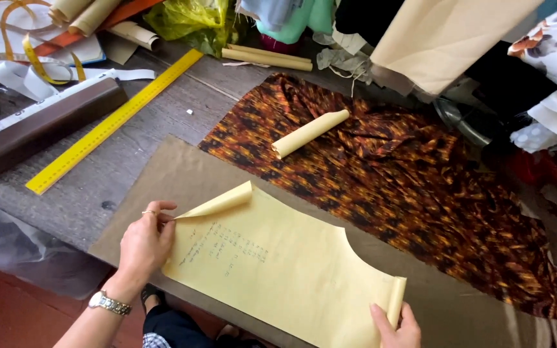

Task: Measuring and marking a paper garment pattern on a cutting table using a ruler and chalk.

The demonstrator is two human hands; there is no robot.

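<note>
The yellow paper pattern piece (278, 270) is spread flat on a sheet of brown kraft paper (175, 167), low in the view, its long axis running from ten o'clock to four o'clock across the grey worktable (66, 200). It is pinned at both ends. The left hand (146, 241) is closed in a pinch on the edge at ten o'clock, just beside a corner that curls up and over. The right hand (398, 328) is seen only in part at the bottom of the frame, its fingers pressed against the rolled-up end at four o'clock; whether that roll is fully gripped cannot be told. Neither hand is nearer than the other (each is already in contact), and the sheet is stretched between them. Faint handwritten notes are carried near the left end, and a curved cut-out is shown along the upper edge.

Just beyond, at one o'clock, an orange-and-black patterned fabric (388, 180) is laid out, with a small paper roll (309, 133) resting on it. At ten o'clock a long yellow ruler (114, 122) is laid diagonally, beside a dark brown bar (46, 125). A yellow measuring tape (30, 55) is coiled at eleven o'clock, and a crumpled yellow-green plastic bag (188, 19) is heaped at twelve.
</note>
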